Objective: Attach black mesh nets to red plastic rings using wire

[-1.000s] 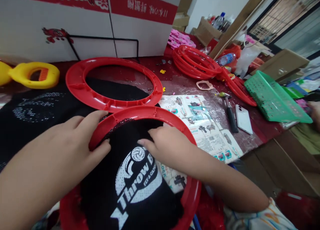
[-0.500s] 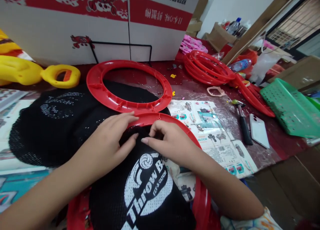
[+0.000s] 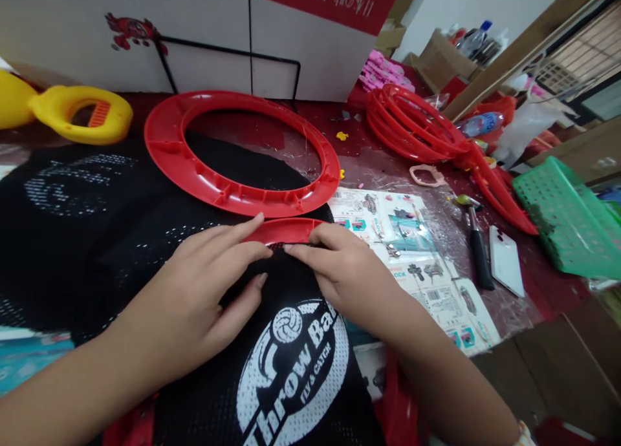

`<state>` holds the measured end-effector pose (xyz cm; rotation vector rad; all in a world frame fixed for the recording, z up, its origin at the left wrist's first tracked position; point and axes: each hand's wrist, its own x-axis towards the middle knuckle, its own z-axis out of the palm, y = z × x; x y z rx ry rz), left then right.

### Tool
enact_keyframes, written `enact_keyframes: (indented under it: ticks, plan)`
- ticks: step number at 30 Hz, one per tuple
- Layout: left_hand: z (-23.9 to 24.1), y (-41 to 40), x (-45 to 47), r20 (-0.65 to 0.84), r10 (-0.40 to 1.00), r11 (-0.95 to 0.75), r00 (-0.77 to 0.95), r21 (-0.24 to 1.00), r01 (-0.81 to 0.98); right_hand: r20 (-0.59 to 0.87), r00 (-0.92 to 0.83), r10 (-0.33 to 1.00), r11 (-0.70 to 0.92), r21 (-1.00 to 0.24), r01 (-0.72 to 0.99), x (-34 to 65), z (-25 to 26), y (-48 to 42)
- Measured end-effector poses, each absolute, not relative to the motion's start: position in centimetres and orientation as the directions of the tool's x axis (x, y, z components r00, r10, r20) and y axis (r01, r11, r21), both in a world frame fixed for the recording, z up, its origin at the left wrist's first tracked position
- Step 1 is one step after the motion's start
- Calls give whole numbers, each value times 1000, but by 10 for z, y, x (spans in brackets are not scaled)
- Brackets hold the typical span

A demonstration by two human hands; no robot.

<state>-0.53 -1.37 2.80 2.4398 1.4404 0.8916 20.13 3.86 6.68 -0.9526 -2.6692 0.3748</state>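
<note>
A black mesh cloth (image 3: pixel 204 394) with a white "Throw Ball" print lies over a red plastic ring (image 3: pixel 286 229), its upper edge on the ring's rim. My right hand (image 3: pixel 344 268) presses that edge to the rim with curled fingers and an outstretched finger or thumb. My left hand (image 3: pixel 208 278) lies on the cloth at the left of the same spot, fingers stretched and thumb apart. Just beyond is a second red ring (image 3: pixel 242 203), lying on another black mesh cloth (image 3: pixel 63 239). The lower ring is mostly hidden by cloth and arms.
A white and red carton (image 3: pixel 218 71) stands behind. Yellow plastic pieces (image 3: pixel 109 119) lie at left. At right are stacked red rings (image 3: pixel 412 145), a black-handled hammer (image 3: pixel 479 258), a white phone (image 3: pixel 506 262) and a green basket (image 3: pixel 567 220). Printed card sheets (image 3: pixel 427 239) cover the table.
My view has moved closer. The cloth's edge now lies against the ring's rim. My left fingers have straightened, and my right fingers have moved onto the rim.
</note>
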Motion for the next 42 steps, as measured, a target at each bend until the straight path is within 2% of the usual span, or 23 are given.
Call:
enact_keyframes:
  ticks: [3,10,17,24,27,31,34,38,42]
  plan:
    - [28,-14,-6,414,838,-521,356,410,749,189,-743,642,763,-247,597,199,62,39]
    - [25,-12,-6,413,838,-518,356,397,758,248,-742,622,782,-164,601,195,58,42]
    - [21,-12,-4,420,831,-520,365,356,776,241,-736,633,774,-168,611,189,57,44]
    - [14,-8,-1,426,835,-493,349,297,818,144,-741,655,755,-144,640,187,53,47]
    - [15,-10,-2,408,843,-472,350,252,845,82,-727,681,720,-254,646,191,60,45]
    - [22,-20,-4,349,844,-465,407,99,880,8,-568,823,503,-477,721,195,76,40]
    - [24,-24,-5,351,816,-504,459,41,863,-51,-502,863,410,-511,756,195,83,38]
    - [22,-20,-6,322,760,-620,565,96,779,-43,-453,890,366,-526,768,193,81,41]
    - [23,-15,-9,262,797,-595,544,190,781,4,-420,908,362,-514,778,191,74,43]
